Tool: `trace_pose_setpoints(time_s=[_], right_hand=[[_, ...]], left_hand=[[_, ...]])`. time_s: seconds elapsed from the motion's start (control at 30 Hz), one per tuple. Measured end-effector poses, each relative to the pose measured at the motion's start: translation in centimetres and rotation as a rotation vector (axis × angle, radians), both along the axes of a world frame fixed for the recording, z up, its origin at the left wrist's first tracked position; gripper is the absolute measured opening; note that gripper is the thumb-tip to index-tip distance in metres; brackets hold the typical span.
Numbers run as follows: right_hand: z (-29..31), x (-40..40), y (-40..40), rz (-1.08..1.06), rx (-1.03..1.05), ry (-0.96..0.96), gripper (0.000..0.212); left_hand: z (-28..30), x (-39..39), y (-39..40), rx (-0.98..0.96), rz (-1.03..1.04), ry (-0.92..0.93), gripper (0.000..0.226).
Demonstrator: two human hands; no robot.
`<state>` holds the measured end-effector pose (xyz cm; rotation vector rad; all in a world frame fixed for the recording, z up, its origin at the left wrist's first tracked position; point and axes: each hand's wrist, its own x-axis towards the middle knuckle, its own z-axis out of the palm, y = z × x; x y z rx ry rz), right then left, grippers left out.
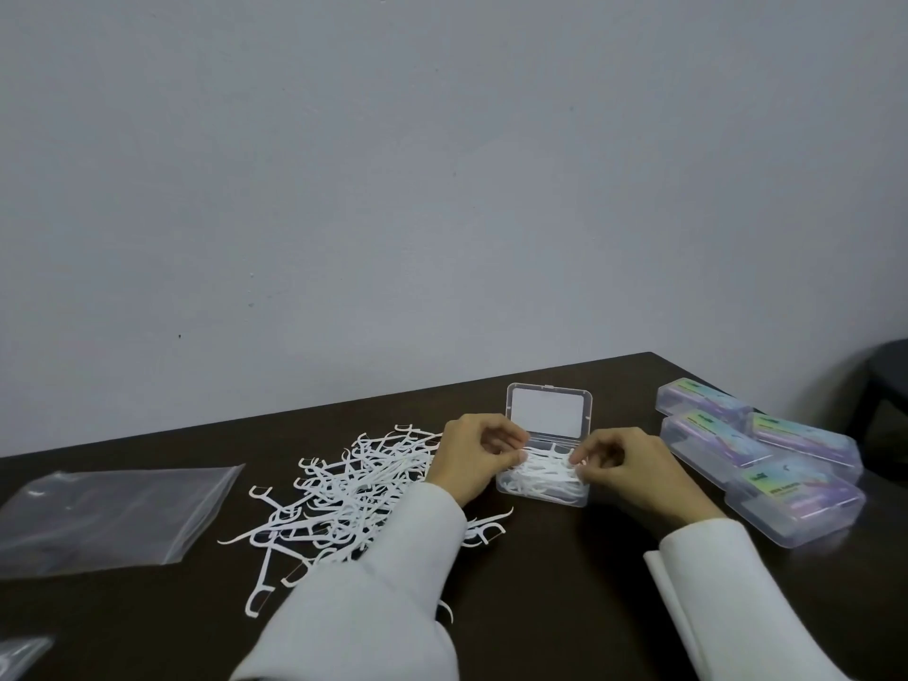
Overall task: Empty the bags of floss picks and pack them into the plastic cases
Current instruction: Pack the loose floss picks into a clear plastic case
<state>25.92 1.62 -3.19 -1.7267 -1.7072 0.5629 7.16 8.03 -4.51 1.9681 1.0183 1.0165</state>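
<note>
Dark table (565,582) under a plain wall: both hands, left hand (471,457) and right hand (634,466), pinch floss picks (540,471) with curled fingers (506,442) inside the open case (543,479), where overfilling could likely spill picks or block the lid.

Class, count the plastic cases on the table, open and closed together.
5: one open case between the hands, holding floss picks, and four closed cases clustered at the table's right. Others may lie out of view.
</note>
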Motion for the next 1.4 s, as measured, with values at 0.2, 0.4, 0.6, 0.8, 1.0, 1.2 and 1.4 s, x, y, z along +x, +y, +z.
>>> trace_pose_setpoints(time_s=[0.2,0.4,0.6,0.8,1.0,1.2,1.4], right_hand=[[-0.4,-0.9,0.3,0.024,0.059,-0.051,0.011],[-0.7,-1.5,0.4,0.024,0.160,-0.097,0.011],[0.0,-3.9,-0.2,0.179,0.271,-0.132,0.019],[0.3,-6.8,-1.3,0.402,0.162,-0.244,0.010],[-0.9,-8.9,-1.9,0.470,0.125,-0.439,0.044],[-1.7,-9.9,-2.1,0.467,0.209,-0.414,0.022],[-1.9,-10.7,-2.7,0.416,0.241,-0.458,0.035]], left_hand=[[-0.1,0.0,0.1,-0.036,0.009,-0.040,0.017],[0.2,-0.2,-0.3,-0.001,0.011,-0.007,0.015],[1.5,-2.9,-2.1,0.041,0.022,0.067,0.017],[1.8,-8.3,-4.3,0.008,0.025,0.124,0.019],[0.6,-13.8,-6.4,-0.043,0.098,0.282,0.017],[0.8,-17.5,-7.8,0.001,0.148,0.450,0.038],[0.9,-18.8,-9.3,-0.042,0.267,0.742,0.069]])
